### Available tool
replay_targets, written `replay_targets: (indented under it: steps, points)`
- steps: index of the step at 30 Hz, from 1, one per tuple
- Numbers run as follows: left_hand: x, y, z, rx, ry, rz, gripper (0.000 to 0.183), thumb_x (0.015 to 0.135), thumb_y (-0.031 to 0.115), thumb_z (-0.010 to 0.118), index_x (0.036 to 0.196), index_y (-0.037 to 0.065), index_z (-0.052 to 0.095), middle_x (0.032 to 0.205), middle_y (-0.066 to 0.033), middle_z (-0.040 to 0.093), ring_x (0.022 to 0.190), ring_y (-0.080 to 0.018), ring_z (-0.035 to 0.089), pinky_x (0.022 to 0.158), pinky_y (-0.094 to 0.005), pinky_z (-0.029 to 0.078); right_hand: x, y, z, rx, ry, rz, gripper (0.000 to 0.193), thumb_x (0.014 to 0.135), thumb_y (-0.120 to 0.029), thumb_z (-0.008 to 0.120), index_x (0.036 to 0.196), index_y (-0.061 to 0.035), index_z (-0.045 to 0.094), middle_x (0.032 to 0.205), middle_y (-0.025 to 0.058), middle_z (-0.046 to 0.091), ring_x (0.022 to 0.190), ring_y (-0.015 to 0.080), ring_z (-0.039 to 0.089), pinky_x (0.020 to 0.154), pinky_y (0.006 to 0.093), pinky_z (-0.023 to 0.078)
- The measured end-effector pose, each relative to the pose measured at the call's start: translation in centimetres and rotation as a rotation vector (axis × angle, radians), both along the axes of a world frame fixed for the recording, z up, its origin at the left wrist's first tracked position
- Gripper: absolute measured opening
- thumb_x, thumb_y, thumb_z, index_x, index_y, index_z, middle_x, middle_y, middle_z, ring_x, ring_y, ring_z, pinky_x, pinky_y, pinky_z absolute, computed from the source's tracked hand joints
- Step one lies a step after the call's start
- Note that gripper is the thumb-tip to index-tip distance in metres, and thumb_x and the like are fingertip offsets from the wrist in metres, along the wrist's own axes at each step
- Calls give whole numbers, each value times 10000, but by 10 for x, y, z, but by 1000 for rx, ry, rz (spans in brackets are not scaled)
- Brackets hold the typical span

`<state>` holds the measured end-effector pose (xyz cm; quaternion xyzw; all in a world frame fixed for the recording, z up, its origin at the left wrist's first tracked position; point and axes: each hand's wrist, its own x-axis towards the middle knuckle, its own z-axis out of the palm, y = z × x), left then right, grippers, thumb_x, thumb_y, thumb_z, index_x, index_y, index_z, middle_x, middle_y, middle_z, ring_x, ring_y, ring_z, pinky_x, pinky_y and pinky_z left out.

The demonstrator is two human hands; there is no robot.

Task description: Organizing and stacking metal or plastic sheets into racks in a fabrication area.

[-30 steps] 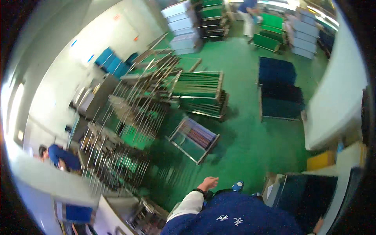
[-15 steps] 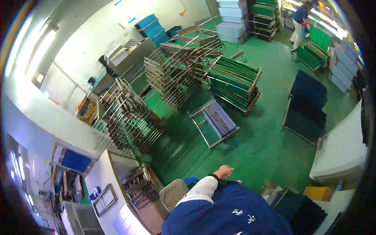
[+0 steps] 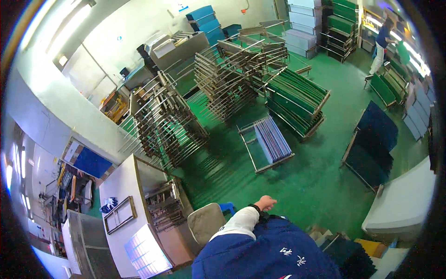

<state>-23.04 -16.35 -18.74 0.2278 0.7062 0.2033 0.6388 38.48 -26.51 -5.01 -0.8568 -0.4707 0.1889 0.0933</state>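
Note:
My left hand point(image 3: 266, 203) is held in front of my waist, past a white sleeve and a black wristband. Its fingers are curled in, and nothing shows in them. It touches no object; the green floor lies beyond it. My right hand is out of the picture. Closest to my left arm is a padded beige chair back point(image 3: 205, 224), with part of a blue stool point(image 3: 227, 208) behind it. Farther ahead, a metal rack point(image 3: 273, 141) holding several upright bluish panels stands on the floor.
Green panels fill a rack point(image 3: 297, 95) beyond. Metal frames with protruding rods point(image 3: 165, 123) stand left. Dark panels point(image 3: 371, 139) stand right, near a white rounded surface point(image 3: 397, 200). A white table point(image 3: 121, 223) carries an empty frame point(image 3: 120, 215). Another person point(image 3: 382, 44) works far right.
My view has turned, so the racks sit farther right in the picture and more of the blue stool shows. My left hand keeps its curled pose in front of my waist.

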Motion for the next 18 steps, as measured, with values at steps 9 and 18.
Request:
replay_targets:
  steps: [9, 18]
  points:
    - [-3, -24, 3, 16, -3, 138, 329, 813, 333, 639, 900, 16, 613, 708, -70, 622, 495, -145, 542, 417, -274, 442, -23, 52, 9, -21, 0, 140, 302, 895, -266, 483, 904, 25, 563, 880, 215, 566, 800, 340, 537, 740, 425, 413]
    - [-20, -44, 7, 79, 101, 178, 328, 782, 361, 613, 831, 37, 629, 654, -43, 608, 475, -151, 543, 399, -295, 437, -52, 110, 8, -69, 1, 321, 282, 903, -243, 464, 937, 17, 568, 912, 219, 571, 821, 343, 544, 756, 423, 418]
